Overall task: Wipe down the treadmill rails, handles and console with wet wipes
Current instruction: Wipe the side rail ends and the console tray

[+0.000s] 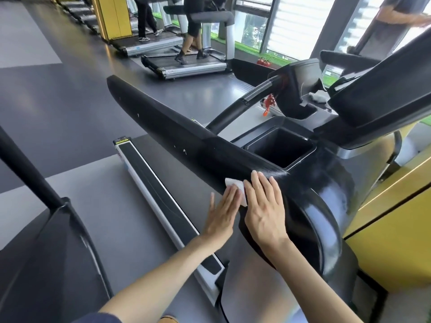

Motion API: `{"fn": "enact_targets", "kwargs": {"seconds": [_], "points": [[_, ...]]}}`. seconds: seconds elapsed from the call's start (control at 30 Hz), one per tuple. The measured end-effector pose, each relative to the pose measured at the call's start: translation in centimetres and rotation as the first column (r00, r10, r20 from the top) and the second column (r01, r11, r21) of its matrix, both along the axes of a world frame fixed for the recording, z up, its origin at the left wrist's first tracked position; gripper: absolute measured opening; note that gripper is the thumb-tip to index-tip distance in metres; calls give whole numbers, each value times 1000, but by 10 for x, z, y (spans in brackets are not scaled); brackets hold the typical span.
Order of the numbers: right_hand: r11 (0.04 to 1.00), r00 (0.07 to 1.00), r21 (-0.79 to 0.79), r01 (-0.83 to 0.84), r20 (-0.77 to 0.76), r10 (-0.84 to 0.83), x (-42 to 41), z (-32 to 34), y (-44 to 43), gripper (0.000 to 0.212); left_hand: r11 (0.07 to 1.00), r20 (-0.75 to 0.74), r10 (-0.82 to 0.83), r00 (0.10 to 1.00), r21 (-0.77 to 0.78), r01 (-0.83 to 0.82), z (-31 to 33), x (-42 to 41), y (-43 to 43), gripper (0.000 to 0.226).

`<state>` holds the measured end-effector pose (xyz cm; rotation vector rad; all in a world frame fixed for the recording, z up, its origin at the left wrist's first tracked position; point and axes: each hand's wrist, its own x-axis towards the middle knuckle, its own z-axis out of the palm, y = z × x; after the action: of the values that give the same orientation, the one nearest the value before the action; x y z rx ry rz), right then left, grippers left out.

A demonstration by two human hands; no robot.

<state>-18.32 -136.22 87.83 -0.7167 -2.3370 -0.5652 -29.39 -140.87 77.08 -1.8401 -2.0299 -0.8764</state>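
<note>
A long black treadmill rail (163, 127) runs from upper left down to the console base. A white wet wipe (235, 185) lies flat against the rail's near end. My left hand (221, 217) presses on the wipe's lower left part, fingers straight and together. My right hand (264, 210) lies flat on the rail beside it, fingertips over the wipe's right edge. The black console (382, 89) rises at the upper right, and a curved black handle (242, 106) arcs behind the rail. The rail looks glossy and streaked near my fingertips.
A square cup holder (279, 148) sits just behind the rail. A crumpled white wipe (318, 96) rests on the console tray. The treadmill side strip (158, 194) lies below. Another black rail (30, 173) stands at left. People walk on treadmills (191, 64) at the back; a yellow panel (391, 224) is at right.
</note>
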Motion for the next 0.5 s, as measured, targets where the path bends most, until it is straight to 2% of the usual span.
{"fn": "enact_targets", "kwargs": {"seconds": [0.1, 0.17, 0.23, 0.3, 0.4, 0.47, 0.5], "points": [[1000, 999, 8, -20, -29, 20, 0, 1, 2, 33, 995, 239, 98, 966, -36, -92, 20, -29, 7, 124], [1000, 998, 8, -25, -49, 26, -1, 1, 3, 29, 968, 388, 238, 891, -16, -251, 49, -58, 21, 117], [1000, 996, -1, -21, -82, 21, -4, 2, 3, 29, 942, 457, 264, 850, 69, -329, 72, -78, 34, 108], [1000, 993, -3, -21, -115, 20, -7, 3, 4, 31, 953, 374, 188, 908, 155, -261, 78, -70, 40, 102], [999, 986, -21, -46, -162, 42, -9, 6, 4, 31, 984, 134, -63, 989, 177, 39, 56, -28, 32, 91], [996, 983, -40, -77, -170, 69, -6, 8, 4, 32, 981, 31, -163, 986, 115, 159, 40, -22, 22, 109], [995, 982, -43, -89, -170, 80, -5, 9, 4, 32, 982, 5, -153, 988, 115, 152, 37, -31, 21, 117]]}}
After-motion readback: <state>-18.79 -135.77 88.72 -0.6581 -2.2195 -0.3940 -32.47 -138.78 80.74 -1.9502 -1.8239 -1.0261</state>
